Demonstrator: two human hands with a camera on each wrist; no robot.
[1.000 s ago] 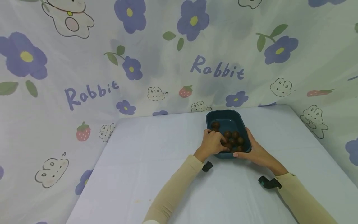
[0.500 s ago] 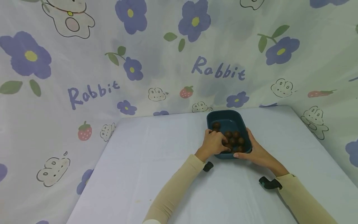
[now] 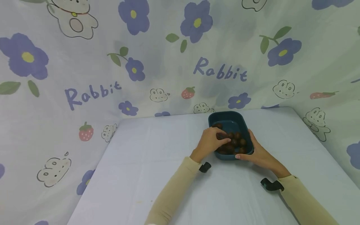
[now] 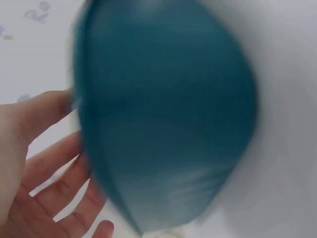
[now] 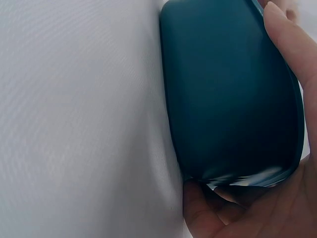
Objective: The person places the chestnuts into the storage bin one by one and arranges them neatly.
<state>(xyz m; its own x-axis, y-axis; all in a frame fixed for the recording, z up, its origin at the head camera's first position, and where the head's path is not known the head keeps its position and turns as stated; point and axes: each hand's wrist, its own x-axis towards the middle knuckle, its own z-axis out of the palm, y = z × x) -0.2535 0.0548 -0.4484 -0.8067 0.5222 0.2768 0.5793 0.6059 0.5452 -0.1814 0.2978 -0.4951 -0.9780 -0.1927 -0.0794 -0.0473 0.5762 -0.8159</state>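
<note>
A dark blue plastic box (image 3: 228, 158) stands at the back right of the white table, with several round brown balls (image 3: 234, 142) in its near half. My left hand (image 3: 209, 141) reaches over the box's left side, fingers and thumb bent down among the balls. In the left wrist view its fingertips (image 4: 103, 229) pass behind the blurred rim; I cannot tell if they pinch a ball. My right hand (image 3: 260, 153) grips the near right corner, thumb along the front rim and fingers on the right side. In the right wrist view its thumb (image 5: 287, 37) lies along the rim.
White cloth covers the table (image 3: 157, 150). A patterned curtain (image 3: 160, 62) hangs right behind its back edge, close to the box. Dark wrist cameras (image 3: 272, 184) sit below both wrists.
My left hand has drawn back slightly up and left within the box, uncovering more balls near the front. The right hand keeps its grip and the box stays put.
</note>
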